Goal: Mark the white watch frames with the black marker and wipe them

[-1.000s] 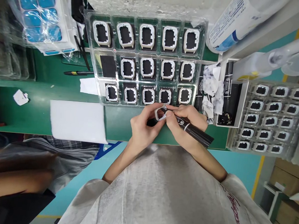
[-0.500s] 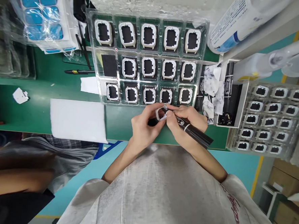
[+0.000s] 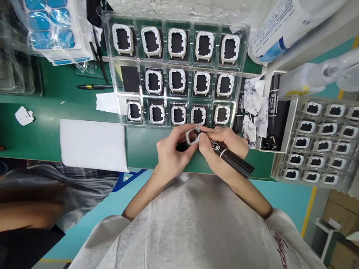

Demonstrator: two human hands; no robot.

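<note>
Between the thumb and fingers of my left hand (image 3: pixel 174 150) is a small white watch-case frame (image 3: pixel 192 137), tilted and partly covered by fingertips. My right hand (image 3: pixel 219 147) grips a thick black marker pen (image 3: pixel 234 161), its front end up against the frame's right side; the tip itself is hidden. Just beyond both hands lies a clear plastic tray (image 3: pixel 140 60) with rows of similar white frames on black pads. One pocket in its middle row, at the left, shows only a bare black pad (image 3: pixel 130 78).
A white foam sheet (image 3: pixel 93 144) lies left on the green table, near a pen (image 3: pixel 92 87) and tweezers (image 3: pixel 99 62). To the right stand a box of markers (image 3: pixel 273 112), bottles (image 3: pixel 280 29) and a second filled tray (image 3: pixel 328 137). Another person's arm (image 3: pixel 19 214) is at lower left.
Both hands keep nearly the same pose, with the marker still against the frame. The whole view has shifted very slightly.
</note>
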